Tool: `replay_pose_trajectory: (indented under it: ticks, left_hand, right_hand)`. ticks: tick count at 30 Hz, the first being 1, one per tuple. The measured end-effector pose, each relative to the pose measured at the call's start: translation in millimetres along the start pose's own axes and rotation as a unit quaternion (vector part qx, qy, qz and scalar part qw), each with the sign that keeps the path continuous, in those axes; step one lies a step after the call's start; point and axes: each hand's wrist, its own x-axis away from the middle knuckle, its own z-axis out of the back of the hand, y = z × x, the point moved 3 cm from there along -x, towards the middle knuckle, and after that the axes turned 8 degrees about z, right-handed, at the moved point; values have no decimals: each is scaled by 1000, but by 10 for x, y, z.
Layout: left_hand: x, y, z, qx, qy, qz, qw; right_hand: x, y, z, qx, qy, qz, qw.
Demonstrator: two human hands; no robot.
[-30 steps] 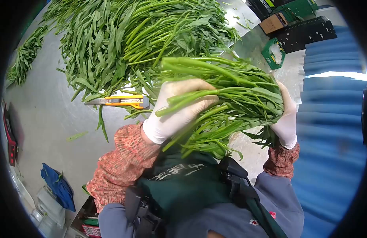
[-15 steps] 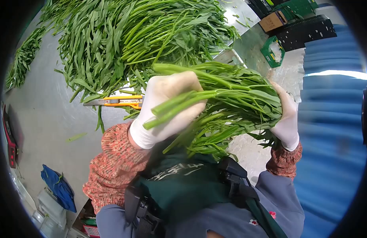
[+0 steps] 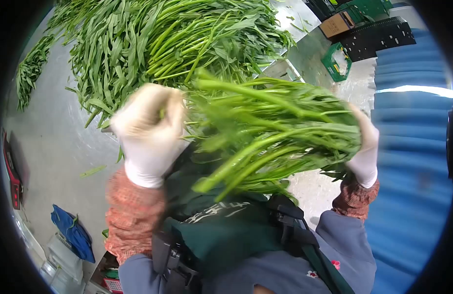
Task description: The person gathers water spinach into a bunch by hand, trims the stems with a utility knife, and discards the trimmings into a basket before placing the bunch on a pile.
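Note:
My right hand (image 3: 364,147), in a white glove, grips a bunch of water spinach (image 3: 305,132) by its leafy end. The cut stems point left and are partly smeared by motion. Left of the stem ends is my left hand (image 3: 150,117), also gloved, its fingers curled closed and blurred. A speck of green shows between those fingers, too small to name. Behind that hand the orange box cutter is almost wholly hidden. A large heap of water spinach (image 3: 187,44) lies on the metal table (image 3: 55,152) beyond both hands.
At the far left lies a smaller bunch of greens (image 3: 33,68). A loose stem piece (image 3: 93,171) and a blue cloth (image 3: 72,232) lie on the left. A green crate (image 3: 336,63) stands on the floor at the upper right, near a blue curtain (image 3: 412,161).
My left hand has come off the stems and moved left, now covering the box cutter. The bunch has shifted slightly right with my right hand, and its stems have spread apart.

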Motion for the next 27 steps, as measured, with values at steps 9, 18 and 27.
replay_pose_trajectory:
  ticks: [9,18,27]
  left_hand:
    - [118,-138,44,-265,-321,-59,907]
    - [-245,487,-274,57,-229,-101,967]
    - [-156,459,-704,258,-355,87,894]
  right_hand:
    - [188,290,176,278,135,105,945]
    - [87,84,26,307,145,206,918]
    - [112,-6,-42,296,111,241,918]
